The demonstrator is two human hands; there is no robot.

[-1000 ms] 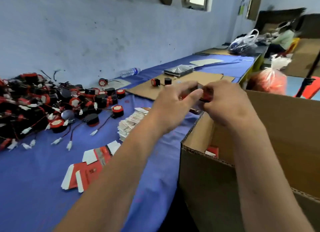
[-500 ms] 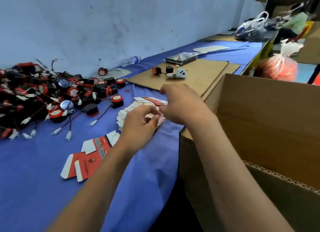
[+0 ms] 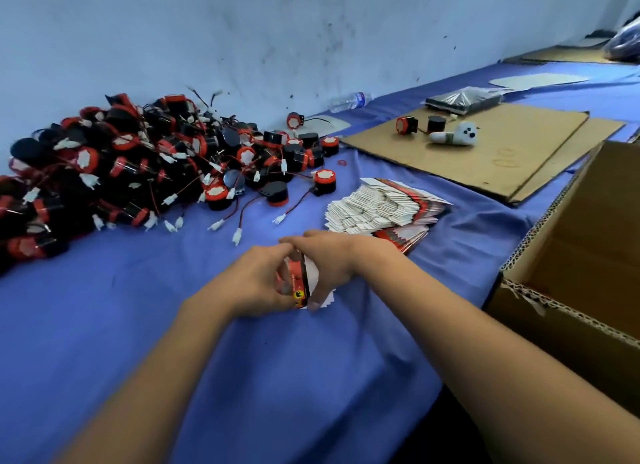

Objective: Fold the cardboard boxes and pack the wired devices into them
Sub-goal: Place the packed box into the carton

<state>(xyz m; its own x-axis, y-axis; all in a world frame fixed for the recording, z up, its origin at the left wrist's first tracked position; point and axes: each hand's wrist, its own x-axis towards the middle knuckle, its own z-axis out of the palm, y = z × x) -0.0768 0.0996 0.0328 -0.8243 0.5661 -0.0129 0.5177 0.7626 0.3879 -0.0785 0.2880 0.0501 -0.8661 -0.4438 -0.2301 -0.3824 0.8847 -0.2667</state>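
Both hands meet over the blue cloth in the middle of the view. My left hand (image 3: 254, 280) and my right hand (image 3: 332, 259) together grip a small red-and-white flat box blank (image 3: 300, 279), held on edge just above the cloth. A stack of flat box blanks (image 3: 381, 205) lies fanned out just beyond my right hand. A big heap of black-and-red wired devices (image 3: 138, 166) with white plugs fills the left side against the wall.
A large open corrugated carton (image 3: 571, 256) stands at the right edge. Flat cardboard sheets (image 3: 502, 152) lie beyond, bearing two devices, a white toy (image 3: 457, 134) and a wrapped packet (image 3: 464, 98). A water bottle (image 3: 349, 101) lies by the wall.
My hands came away from the large carton, moved left and down past the stack, and now hold a flat box blank over the cloth. The camera tilted down and left.
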